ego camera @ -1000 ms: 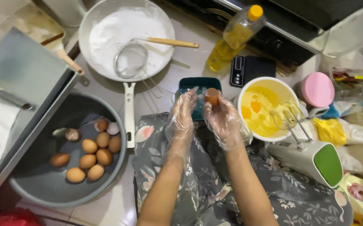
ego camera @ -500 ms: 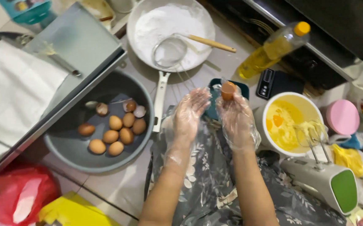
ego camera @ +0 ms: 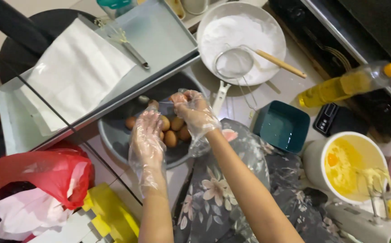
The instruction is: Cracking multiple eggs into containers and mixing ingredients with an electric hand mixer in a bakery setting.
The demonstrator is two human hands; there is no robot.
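While both gloved forearms extend over the grey basin [ego camera: 114, 139] of brown eggs [ego camera: 174, 130], the right hand [ego camera: 191, 110] curls shut on an eggshell [ego camera: 175, 97]; the left hand [ego camera: 147, 139] hovers flat, fingers loosely spread, empty

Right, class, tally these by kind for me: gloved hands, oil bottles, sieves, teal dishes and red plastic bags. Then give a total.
Gloved hands: 2 (left hand, right hand)
Oil bottle: 1
Sieve: 1
Teal dish: 1
Red plastic bag: 1
Total: 6
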